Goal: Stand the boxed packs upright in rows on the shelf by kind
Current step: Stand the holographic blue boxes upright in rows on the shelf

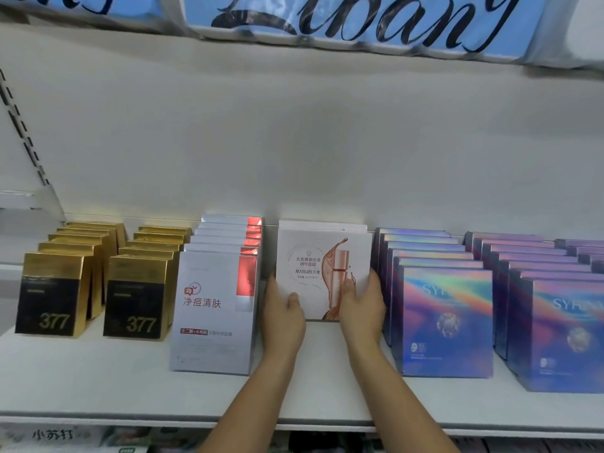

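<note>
Left hand [282, 317] and right hand [362, 308] grip the white box [323, 266] by its lower sides. The thumbs are curled onto its front, the other fingers pass behind it and are hidden, and the palms cover its bottom corners. Whether its lower edge rests on the shelf [130, 380] cannot be told. Only the top strip of a second white box [323, 223] shows behind it. The small print is too blurred to read. The farthest right row is cut off by the frame, as is the blue banner [359, 24] above.

The white box stands upright facing out, mid-shelf, between silver boxes [212, 305] on its left and holographic boxes [447, 322] on its right. It is pale and square, marked MARUBI, with a rose-gold bottle and swirl. Gold boxes [54, 295] marked 377 stand in two rows far left.
</note>
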Demonstrator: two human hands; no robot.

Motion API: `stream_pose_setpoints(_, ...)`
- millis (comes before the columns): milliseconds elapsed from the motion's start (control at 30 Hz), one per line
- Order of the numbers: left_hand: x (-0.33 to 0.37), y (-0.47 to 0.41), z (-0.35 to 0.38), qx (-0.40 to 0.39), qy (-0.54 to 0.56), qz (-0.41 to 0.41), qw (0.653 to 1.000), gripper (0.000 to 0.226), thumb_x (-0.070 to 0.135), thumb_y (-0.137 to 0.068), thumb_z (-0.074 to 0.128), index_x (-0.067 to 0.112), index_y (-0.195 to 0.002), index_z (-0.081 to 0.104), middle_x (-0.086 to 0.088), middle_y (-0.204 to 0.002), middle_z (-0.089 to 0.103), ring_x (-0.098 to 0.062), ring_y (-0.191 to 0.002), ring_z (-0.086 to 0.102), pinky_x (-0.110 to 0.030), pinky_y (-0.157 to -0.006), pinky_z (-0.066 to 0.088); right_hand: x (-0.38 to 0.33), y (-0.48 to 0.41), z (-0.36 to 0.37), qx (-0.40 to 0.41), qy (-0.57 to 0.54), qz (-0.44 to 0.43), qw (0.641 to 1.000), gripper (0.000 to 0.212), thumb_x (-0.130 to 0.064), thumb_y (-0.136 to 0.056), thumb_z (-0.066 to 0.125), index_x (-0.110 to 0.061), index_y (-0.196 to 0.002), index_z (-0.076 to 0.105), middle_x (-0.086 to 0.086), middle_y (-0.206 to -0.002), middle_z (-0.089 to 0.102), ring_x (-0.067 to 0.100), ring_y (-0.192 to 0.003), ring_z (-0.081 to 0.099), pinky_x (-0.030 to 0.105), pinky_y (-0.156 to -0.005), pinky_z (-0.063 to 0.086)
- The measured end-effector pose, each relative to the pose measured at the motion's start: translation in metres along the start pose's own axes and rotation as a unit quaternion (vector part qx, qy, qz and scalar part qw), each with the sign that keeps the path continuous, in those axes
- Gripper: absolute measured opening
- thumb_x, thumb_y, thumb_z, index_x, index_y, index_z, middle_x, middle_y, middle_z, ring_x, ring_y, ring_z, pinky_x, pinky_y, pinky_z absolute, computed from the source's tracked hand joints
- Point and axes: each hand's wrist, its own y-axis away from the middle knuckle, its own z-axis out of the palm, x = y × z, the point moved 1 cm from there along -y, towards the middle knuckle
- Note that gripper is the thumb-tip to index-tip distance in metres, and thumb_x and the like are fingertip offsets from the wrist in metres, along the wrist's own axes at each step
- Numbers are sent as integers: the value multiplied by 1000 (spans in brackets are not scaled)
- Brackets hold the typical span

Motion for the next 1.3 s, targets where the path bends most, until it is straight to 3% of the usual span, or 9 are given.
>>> stream_pose_setpoints(200, 7, 19, -3, -23, -76, 37, 996, 85, -4, -95, 55, 17, -163, 9, -3, -169, 22, -20, -155, 23, -32, -124, 25, -17, 13, -2, -15, 126, -75, 989, 74, -14, -101, 57, -13, -162, 15, 8, -165, 30, 24, -152, 29, 33, -121, 27)
stream_pose_setpoints(300, 16, 44, -12, -22, -107, 132, 985, 85, 1, -101, 49, 31, -162, -2, 10, -172, 1, 0, -156, 1, -8, -119, 6, -36, 34, -9, 3, 140, -142, 980, 80, -21, -101, 61, -19, -163, 11, 2, -169, 19, 19, -156, 18, 37, -124, 27)
stream_pose_setpoints(400, 34, 66, -38, -28, -71, 225, 971, 79, 10, -104, 48, 46, -159, 6, 23, -170, 4, 16, -149, -3, 9, -104, 8, -50, 63, -23, -13, 65, -182, 981, 68, -37, -102, 59, -37, -158, 22, -17, -162, 31, 5, -149, 31, 36, -115, 44)
stream_pose_setpoints(533, 46, 85, -94, 8, 22, 263, 964, 63, 26, -102, 50, 52, -154, 26, 30, -163, 24, 6, -151, 20, -11, -112, 27, -58, 104, -32, -140, -99, -129, 977, 60, -47, -94, 58, -46, -151, 39, -37, -146, 47, -15, -135, 42, 13, -111, 40)
stream_pose_setpoints(733, 15, 68, -173, 78, 67, 101, 990, 47, 35, -102, 59, 47, -145, 46, 34, -141, 49, 17, -128, 45, -14, -99, 45, -45, 138, 2, -317, -96, -21, 943, 95, -72, -75, 61, -41, -158, 25, -21, -162, 30, 0, -141, 35, 26, -112, 30)
stream_pose_setpoints(833, 3, 62, -195, 44, 35, 8, 998, 51, 45, -99, 60, 41, -148, 46, 22, -147, 49, 0, -134, 45, -25, -102, 39, -47, 151, 20, -354, -117, -1, 928, 100, -73, -73, 63, -39, -158, 25, -23, -157, 33, -2, -138, 36, 26, -112, 31)
stream_pose_setpoints(1000, -2, 49, -200, -42, 17, -37, 998, 84, 68, -81, 61, 38, -154, 35, 26, -139, 47, 1, -125, 46, -10, -83, 36, -45, 159, 44, -357, -161, 8, 920, 51, -46, -90, 72, -55, -133, 46, -36, -121, 64, -15, -109, 60, 4, -77, 51)
stream_pose_setpoints(1167, -4, 22, -187, -122, 58, -43, 990, 61, 67, -80, 66, 45, -135, 54, 17, -135, 65, 0, -117, 63, -26, -97, 52, -47, 154, 60, -309, -153, 1, 939, 48, -41, -93, 70, -51, -135, 48, -36, -118, 64, -20, -106, 58, -3, -71, 45)
stream_pose_setpoints(1300, -4, 3, -176, -136, 92, -39, 986, 75, 79, -74, 66, 49, -140, 47, 13, -133, 63, -4, -116, 64, -30, -93, 58, -53, 150, 74, -253, -150, 23, 956, 62, -69, -89, 51, -42, -145, 47, -24, -133, 59, -21, -106, 56, 1, -77, 43)
